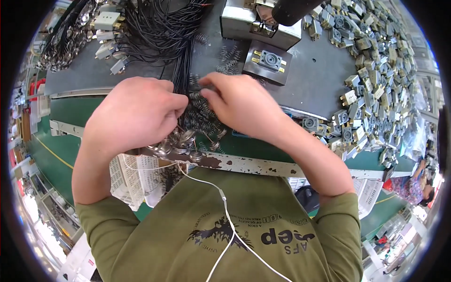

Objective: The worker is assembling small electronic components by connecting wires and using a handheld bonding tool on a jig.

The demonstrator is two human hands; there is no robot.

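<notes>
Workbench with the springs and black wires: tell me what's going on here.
A person works bare-handed at the workbench. The curled left hand is by the black wires; whether it grips anything is hidden. The right hand is at the loose springs, its visible fingers parted. Beyond it, a grey socket part sits on a metal block, with many similar parts heaped to the right.

Nearer to me than my left hand (134, 113) runs the chipped pale edge (263, 168) of the green surface (70, 110), and out to that hand's left I see green floor (61, 144) with a yellow line (52, 151), cluttered shelving (54, 199) and bright light (30, 214).
</notes>
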